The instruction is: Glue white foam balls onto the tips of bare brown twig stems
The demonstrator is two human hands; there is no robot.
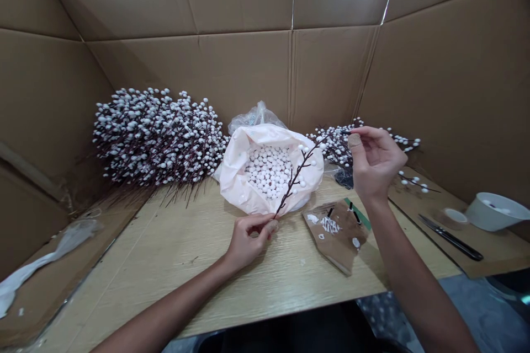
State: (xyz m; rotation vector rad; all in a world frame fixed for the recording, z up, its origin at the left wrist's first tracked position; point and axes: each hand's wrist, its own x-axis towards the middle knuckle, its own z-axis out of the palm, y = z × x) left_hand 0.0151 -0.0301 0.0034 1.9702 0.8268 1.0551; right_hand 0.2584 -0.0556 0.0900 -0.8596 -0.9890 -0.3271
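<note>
My left hand grips the lower end of a thin dark twig set with a few white buds, just in front of a pale pink plastic bag of white foam beads. My right hand is raised over the table with a wrapped thumb. Its fingertips pinch a short dark stem tip, which seems to be the upper end of that twig. Behind that hand lies a heap of white-budded branches, and a larger heap stands to the left of the bag.
A cardboard scrap smeared with white lies on the wooden table. To the right, a dark-handled knife, a tape roll and a white bowl rest on cardboard. Cardboard walls surround the back.
</note>
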